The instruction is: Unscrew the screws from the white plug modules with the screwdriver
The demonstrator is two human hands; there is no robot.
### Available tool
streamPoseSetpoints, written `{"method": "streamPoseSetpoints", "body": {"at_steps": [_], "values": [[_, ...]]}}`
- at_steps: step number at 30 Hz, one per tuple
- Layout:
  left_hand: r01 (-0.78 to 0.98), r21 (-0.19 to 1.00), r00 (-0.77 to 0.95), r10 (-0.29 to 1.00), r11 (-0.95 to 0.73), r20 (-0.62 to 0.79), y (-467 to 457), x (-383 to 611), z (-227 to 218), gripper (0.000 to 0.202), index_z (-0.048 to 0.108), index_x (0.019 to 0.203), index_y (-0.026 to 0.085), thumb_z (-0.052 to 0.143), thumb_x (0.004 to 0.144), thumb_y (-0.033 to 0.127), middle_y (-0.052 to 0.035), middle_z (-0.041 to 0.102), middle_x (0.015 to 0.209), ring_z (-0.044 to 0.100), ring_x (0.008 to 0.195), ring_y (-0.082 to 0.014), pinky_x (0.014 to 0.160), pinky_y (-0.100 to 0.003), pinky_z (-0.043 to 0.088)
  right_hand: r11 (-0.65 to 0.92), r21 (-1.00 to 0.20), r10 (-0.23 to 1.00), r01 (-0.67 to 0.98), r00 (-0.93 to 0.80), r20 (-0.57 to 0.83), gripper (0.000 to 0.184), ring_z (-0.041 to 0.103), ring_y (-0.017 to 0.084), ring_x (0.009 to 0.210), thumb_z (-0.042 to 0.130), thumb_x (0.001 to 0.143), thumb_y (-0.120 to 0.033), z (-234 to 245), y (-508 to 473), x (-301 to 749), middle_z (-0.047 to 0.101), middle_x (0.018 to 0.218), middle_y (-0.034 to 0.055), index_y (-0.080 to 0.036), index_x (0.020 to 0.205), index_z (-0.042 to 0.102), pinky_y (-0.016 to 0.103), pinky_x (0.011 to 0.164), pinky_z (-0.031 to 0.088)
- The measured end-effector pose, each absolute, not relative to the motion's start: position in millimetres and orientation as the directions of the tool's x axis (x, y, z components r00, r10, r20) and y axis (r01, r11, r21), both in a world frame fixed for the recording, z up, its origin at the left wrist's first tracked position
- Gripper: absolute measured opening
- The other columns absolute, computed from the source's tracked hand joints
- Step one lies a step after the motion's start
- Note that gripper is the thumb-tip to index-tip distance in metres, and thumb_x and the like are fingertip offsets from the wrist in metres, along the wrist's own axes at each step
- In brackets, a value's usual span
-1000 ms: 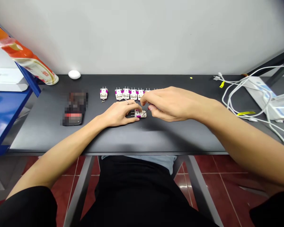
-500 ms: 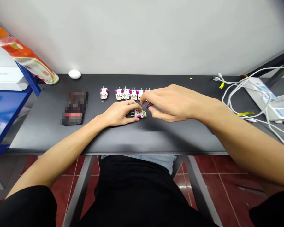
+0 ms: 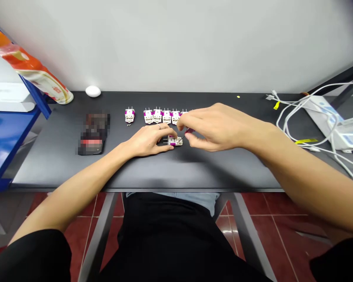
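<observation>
The white-and-purple electrical plug (image 3: 173,143) lies at the centre of the frame, flat on the black table (image 3: 153,172), with its pins pointing to the left. The left hand (image 3: 151,141) grips it between thumb and fingers. Just beside, the right hand (image 3: 216,127) pinches the dark red handle of a small screwdriver (image 3: 190,130), whose thin shaft slopes down to the right end of the plug; the exact contact of the tip is too small to tell. The two hands are near but apart. Above them, a row of similar plugs (image 3: 166,116) stands, its right part covered by the right hand. A single plug (image 3: 130,115) is left of this row, with tiny screws (image 3: 128,125) below it. White cables (image 3: 285,117) lie at the right of the frame.
</observation>
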State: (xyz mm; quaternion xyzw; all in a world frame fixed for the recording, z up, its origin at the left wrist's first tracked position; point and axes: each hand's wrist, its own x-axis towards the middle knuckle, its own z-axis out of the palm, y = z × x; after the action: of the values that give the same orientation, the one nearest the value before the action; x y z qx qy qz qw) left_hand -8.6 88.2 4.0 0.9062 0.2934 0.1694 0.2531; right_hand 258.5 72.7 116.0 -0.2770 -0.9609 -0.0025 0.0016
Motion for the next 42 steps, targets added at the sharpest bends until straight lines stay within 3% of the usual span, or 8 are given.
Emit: {"method": "streamPoseSetpoints", "body": {"at_steps": [3,10,16,21,25,30,36,42], "values": [[0.459,0.547,0.765,0.624,-0.7,0.157,88,-9,3,0.04,0.077,0.137,0.026,0.07,0.107,0.051,-0.008,0.076,0.133,0.066,0.086,-0.0184,0.081,-0.032,0.048,0.842,-0.008,0.539,0.539,-0.842,0.031,0.021,0.048,0.017,0.067,0.047,0.111,-0.032,113,74,260,0.073,0.091,0.0048,-0.024,0.107,0.066,0.035,0.064,0.028],[0.452,0.559,0.771,0.62,-0.695,0.147,88,-9,4,0.04,0.077,0.136,0.025,0.071,0.107,0.051,-0.0081,0.075,0.134,0.065,0.084,-0.0173,0.079,-0.032,0.048,0.848,-0.095,0.528,0.521,-0.845,0.08,0.016,0.058,0.02,0.081,0.055,0.103,-0.027,110,74,263,0.074,0.105,0.0073,-0.024,0.112,0.068,0.034,0.066,0.035],[0.468,0.545,0.765,0.628,-0.696,0.145,88,-9,4,0.04,0.078,0.136,0.025,0.071,0.107,0.051,-0.0083,0.076,0.132,0.066,0.085,-0.0178,0.08,-0.032,0.049,0.844,-0.035,0.537,0.536,-0.84,0.074,0.021,0.05,0.017,0.066,0.047,0.111,-0.03,111,74,263,0.074,0.09,0.004,-0.024,0.105,0.066,0.034,0.062,0.032],[0.455,0.558,0.766,0.624,-0.694,0.151,88,-9,4,0.037,0.078,0.135,0.026,0.072,0.107,0.05,-0.0075,0.077,0.13,0.066,0.085,-0.0175,0.08,-0.032,0.048,0.86,-0.049,0.508,0.508,-0.843,0.177,0.016,0.057,0.017,0.068,0.05,0.106,-0.026,102,74,274,0.076,0.092,0.0038,-0.025,0.107,0.066,0.033,0.062,0.039],[0.443,0.558,0.766,0.619,-0.702,0.171,90,-10,5,0.035,0.077,0.132,0.024,0.073,0.106,0.047,-0.0069,0.077,0.122,0.064,0.083,-0.0172,0.079,-0.032,0.048,0.828,-0.165,0.558,0.536,-0.753,0.349,0.015,0.067,0.019,0.072,0.054,0.105,-0.026,90,74,287,0.079,0.092,0.0028,-0.026,0.111,0.068,0.034,0.066,0.049],[0.419,0.597,0.744,0.635,-0.684,0.206,94,-16,6,0.031,0.076,0.127,0.022,0.076,0.101,0.038,-0.0058,0.075,0.111,0.06,0.079,-0.016,0.078,-0.03,0.051,0.767,-0.365,0.632,0.528,-0.522,0.573,0.006,0.072,0.017,0.069,0.061,0.1,-0.027,67,79,291,0.082,0.088,0.0006,-0.026,0.101,0.068,0.032,0.066,0.057],[0.375,0.61,0.714,0.638,-0.697,0.29,99,-24,9,0.034,0.077,0.13,0.023,0.071,0.097,0.024,-0.0087,0.072,0.123,0.066,0.098,-0.0196,0.088,-0.033,0.062,0.604,-0.546,0.79,0.581,-0.345,0.506,0.009,0.072,0.021,0.074,0.066,0.097,-0.037,44,81,294,0.081,0.09,0.0027,-0.028,0.099,0.069,0.038,0.075,0.06],[0.398,0.439,0.792,0.543,-0.806,0.278,103,-32,14,0.04,0.078,0.137,0.027,0.065,0.101,0.015,-0.011,0.07,0.131,0.069,0.117,-0.0236,0.103,-0.037,0.06,0.57,-0.614,0.822,0.547,-0.364,0.438,0.014,0.067,0.017,0.068,0.073,0.093,-0.041,39,78,290,0.076,0.084,-0.0002,-0.028,0.096,0.069,0.033,0.067,0.054]]}}
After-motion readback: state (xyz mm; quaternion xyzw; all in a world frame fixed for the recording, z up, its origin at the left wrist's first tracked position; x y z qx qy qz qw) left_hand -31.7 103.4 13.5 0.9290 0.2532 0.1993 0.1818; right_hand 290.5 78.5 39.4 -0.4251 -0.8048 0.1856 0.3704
